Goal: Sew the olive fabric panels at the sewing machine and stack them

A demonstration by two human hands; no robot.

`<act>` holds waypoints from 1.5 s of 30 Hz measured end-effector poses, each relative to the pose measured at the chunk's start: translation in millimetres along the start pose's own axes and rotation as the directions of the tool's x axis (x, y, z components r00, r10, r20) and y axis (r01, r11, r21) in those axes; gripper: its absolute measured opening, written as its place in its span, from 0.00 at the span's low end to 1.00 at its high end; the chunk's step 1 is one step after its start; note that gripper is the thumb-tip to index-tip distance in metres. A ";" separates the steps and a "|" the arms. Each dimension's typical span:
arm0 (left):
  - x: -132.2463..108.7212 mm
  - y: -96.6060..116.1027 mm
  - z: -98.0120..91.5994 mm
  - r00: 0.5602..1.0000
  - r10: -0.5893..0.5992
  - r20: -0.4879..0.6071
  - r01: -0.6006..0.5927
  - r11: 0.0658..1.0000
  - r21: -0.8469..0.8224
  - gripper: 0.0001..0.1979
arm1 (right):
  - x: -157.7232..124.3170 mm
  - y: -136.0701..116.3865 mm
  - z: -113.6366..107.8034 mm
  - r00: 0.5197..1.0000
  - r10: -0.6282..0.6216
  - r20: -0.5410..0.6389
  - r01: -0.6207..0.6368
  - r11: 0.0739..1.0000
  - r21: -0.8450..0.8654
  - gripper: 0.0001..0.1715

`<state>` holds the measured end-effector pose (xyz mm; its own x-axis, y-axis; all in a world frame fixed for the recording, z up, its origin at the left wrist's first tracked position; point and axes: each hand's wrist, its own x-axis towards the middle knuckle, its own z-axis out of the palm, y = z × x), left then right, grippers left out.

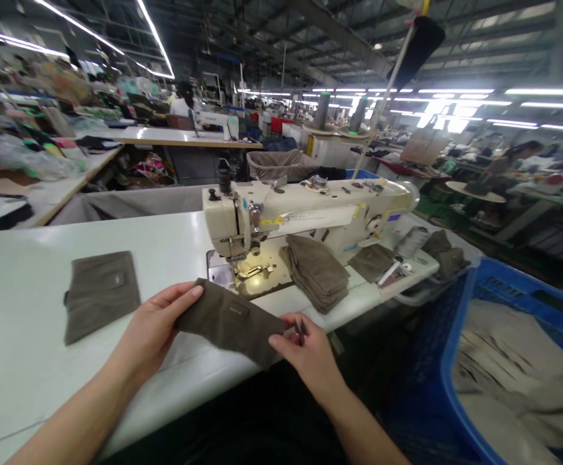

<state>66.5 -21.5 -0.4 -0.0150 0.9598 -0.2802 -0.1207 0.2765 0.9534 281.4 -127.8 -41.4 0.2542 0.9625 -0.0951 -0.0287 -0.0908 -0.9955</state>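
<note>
A dark olive-brown fabric piece (218, 316) with a small label patch is stretched between both hands, in front of the sewing machine (305, 206). My left hand (158, 323) pinches its upper left corner. At the right end my right hand (305, 349) grips the cloth between thumb and fingers, and small thread snips (300, 328) are tucked in that same hand. On the table to the left lies a similar fabric piece (101, 290) with a label patch. Right of the needle plate sits a stack of folded fabric pieces (314, 271).
A blue plastic crate (460, 336) holding pale cloth pieces stands at the right. A thread cone (411, 244) and another fabric piece (372, 261) lie at the machine's right end. The white table's (175, 381) front edge runs beneath the hands. A person (183, 100) sits farther back.
</note>
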 end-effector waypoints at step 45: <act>93.0 6.1 22.1 0.858 0.131 0.497 -0.513 0.290 0.808 0.07 | 0.4 50.3 13.7 0.562 -0.732 0.386 0.825 0.457 -0.334 0.17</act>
<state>86.3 70.5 -18.2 0.4649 0.8833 -0.0602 0.7750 -0.3731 0.5101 266.8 -128.5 -91.5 -0.2098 0.7057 0.6767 0.5194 0.6668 -0.5344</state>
